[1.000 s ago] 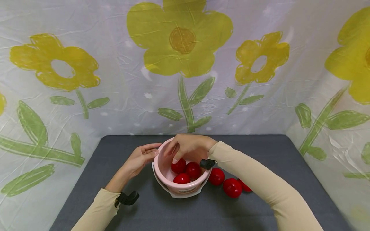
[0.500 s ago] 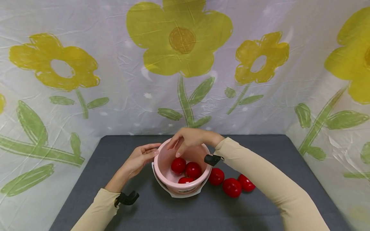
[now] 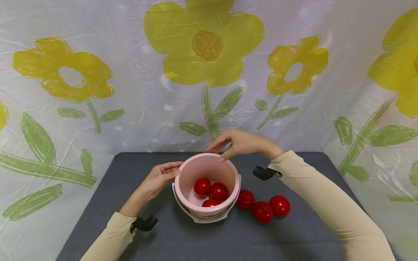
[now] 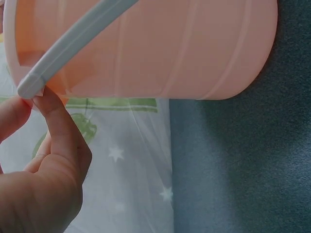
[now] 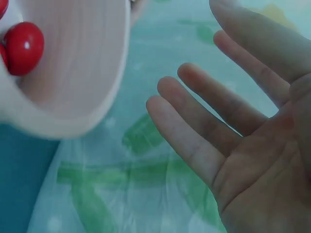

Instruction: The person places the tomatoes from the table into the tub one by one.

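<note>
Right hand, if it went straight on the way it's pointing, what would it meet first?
Probably the pink bucket: the right hand points toward it in both the head and right wrist views. Depth is unclear, though, so it could pass over or behind it.

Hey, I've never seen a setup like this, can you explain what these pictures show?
There's no machine, just a person working bare-handed. The wide picture comes from a head-worn camera, looking forward and down; the two close ones come from wrist cameras. On the dark table stands a pink bucket with three red balls visible inside; three more lie to its right. The left hand pinches the bucket's rim. The right hand is open nearby, holding nothing.
</note>
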Demonstrator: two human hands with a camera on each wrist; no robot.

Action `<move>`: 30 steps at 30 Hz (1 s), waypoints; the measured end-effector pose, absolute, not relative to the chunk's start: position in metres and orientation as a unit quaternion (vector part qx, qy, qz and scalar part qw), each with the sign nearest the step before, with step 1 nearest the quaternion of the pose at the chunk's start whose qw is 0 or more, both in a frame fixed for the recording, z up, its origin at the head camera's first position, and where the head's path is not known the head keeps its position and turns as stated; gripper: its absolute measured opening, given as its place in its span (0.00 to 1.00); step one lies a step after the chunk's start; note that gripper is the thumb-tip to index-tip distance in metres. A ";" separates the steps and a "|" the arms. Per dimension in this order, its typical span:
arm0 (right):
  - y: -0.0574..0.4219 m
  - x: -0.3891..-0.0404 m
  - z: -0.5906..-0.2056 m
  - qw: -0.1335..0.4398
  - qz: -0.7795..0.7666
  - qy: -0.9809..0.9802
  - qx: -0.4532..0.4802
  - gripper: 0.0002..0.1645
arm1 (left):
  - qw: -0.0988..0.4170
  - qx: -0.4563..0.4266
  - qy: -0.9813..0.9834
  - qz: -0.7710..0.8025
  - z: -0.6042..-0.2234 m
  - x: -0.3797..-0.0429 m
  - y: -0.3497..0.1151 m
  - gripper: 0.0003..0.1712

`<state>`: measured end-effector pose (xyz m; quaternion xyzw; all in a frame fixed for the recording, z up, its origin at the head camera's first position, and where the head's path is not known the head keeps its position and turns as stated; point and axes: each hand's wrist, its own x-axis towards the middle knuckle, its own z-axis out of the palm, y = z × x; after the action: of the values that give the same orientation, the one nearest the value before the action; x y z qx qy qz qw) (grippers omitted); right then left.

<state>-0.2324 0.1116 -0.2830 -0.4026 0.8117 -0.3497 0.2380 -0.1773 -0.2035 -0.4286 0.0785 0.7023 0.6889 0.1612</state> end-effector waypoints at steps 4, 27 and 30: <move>0.138 -0.233 -0.281 0.226 -0.372 0.815 -0.382 0.29 | 0.159 0.080 0.705 0.686 -0.427 -0.177 -0.203 0.32; 0.215 -0.217 -0.405 0.276 -0.432 0.803 -0.303 0.31 | 0.160 0.077 0.708 0.684 -0.429 -0.177 -0.203 0.32; 0.218 -0.214 -0.420 0.284 -0.429 0.802 -0.303 0.29 | 0.161 0.078 0.705 0.686 -0.429 -0.177 -0.203 0.32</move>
<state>-0.2137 0.2180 -0.4200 -0.3032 0.8020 -0.4295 0.2836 -0.1770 -0.2034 -0.4293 0.0784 0.7049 0.6863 0.1610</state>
